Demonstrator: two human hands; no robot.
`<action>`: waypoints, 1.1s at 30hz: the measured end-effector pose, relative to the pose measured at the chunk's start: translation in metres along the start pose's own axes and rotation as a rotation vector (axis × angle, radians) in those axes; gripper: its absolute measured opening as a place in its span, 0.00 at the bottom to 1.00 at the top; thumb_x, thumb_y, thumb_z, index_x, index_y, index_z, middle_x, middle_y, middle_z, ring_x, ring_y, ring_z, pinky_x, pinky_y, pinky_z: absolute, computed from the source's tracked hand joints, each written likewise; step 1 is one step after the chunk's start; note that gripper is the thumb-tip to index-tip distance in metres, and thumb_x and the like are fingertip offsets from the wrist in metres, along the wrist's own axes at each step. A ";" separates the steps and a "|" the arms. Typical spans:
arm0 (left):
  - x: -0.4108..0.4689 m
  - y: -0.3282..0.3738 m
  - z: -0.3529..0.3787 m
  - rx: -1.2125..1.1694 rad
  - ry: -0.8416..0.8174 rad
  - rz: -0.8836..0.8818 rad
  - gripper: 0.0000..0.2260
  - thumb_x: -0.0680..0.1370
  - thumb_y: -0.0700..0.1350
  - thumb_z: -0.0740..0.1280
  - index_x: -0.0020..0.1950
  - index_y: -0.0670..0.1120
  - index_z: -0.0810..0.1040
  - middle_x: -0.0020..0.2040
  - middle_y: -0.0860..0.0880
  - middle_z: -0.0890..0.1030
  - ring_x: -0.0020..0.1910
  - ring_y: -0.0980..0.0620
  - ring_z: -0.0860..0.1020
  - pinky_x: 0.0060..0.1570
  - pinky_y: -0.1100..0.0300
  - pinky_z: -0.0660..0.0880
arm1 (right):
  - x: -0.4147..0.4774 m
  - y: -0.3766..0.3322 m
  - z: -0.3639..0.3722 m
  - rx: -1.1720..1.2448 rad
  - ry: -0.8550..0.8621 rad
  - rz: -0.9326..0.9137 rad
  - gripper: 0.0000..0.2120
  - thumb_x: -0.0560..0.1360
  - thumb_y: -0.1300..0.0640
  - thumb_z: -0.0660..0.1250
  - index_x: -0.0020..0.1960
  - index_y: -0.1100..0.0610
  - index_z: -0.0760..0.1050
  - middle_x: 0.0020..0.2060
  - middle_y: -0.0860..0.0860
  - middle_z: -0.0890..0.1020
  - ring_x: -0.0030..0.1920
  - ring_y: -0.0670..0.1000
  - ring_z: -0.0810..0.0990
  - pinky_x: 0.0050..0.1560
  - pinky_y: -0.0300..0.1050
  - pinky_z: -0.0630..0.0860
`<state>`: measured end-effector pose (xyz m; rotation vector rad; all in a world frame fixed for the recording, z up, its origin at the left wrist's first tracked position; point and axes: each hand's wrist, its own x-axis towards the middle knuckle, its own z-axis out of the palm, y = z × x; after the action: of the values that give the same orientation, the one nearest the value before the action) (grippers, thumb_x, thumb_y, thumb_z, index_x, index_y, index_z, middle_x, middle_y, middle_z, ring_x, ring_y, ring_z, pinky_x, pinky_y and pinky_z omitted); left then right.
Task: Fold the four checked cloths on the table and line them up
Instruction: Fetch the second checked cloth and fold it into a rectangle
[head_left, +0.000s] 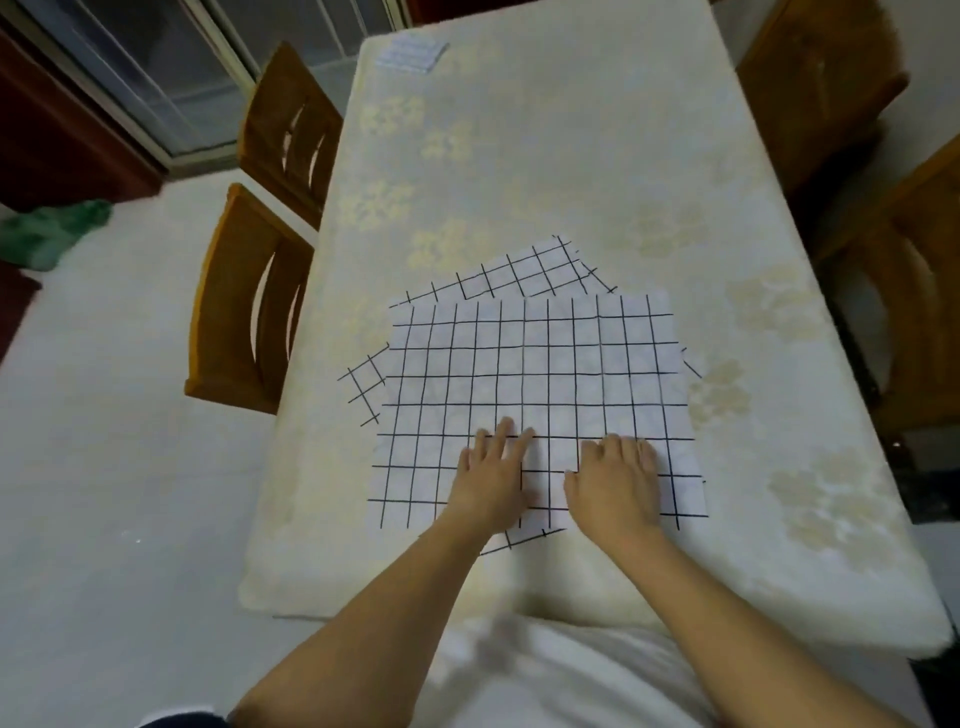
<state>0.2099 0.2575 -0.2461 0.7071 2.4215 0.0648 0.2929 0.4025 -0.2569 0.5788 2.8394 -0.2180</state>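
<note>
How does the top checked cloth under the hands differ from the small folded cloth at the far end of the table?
The top checked cloth lies spread open, large, near the person; the folded cloth is a small compact square at the far edge. The top cloth rests on other skewed checked cloths with the left hand and right hand flat on it; the folded one sits alone, untouched. The top cloth's black grid is bold; the folded one's pattern looks faint. Both lie flat on the table.

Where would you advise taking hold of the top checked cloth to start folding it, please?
Probably by its two near corners, coming from the person's side. The top checked cloth lies flat and square on the pile, both hands, left hand and right hand, rest by its near edge, and the far half is unobstructed.
</note>
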 end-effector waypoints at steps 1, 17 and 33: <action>0.005 0.003 -0.001 0.001 0.011 0.003 0.36 0.82 0.54 0.64 0.82 0.55 0.45 0.83 0.51 0.41 0.81 0.42 0.41 0.79 0.42 0.46 | 0.008 0.000 0.003 0.044 0.071 -0.020 0.25 0.76 0.47 0.65 0.68 0.59 0.73 0.61 0.58 0.78 0.63 0.60 0.74 0.69 0.57 0.66; 0.070 -0.079 -0.024 -0.107 0.263 -0.089 0.32 0.81 0.61 0.60 0.81 0.53 0.54 0.83 0.50 0.52 0.81 0.43 0.49 0.79 0.44 0.53 | 0.100 0.040 0.009 0.025 0.012 -0.006 0.37 0.81 0.39 0.43 0.80 0.62 0.49 0.80 0.58 0.50 0.80 0.58 0.45 0.79 0.58 0.46; 0.151 -0.113 -0.053 -0.102 0.298 -0.153 0.24 0.85 0.57 0.37 0.80 0.60 0.35 0.80 0.58 0.34 0.80 0.50 0.33 0.78 0.46 0.35 | 0.190 0.060 0.000 0.028 0.024 0.046 0.35 0.81 0.34 0.37 0.81 0.53 0.38 0.80 0.48 0.41 0.80 0.52 0.39 0.79 0.57 0.43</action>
<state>0.0247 0.2428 -0.3085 0.4918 2.7257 0.2460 0.1471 0.5265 -0.3112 0.6563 2.8465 -0.2443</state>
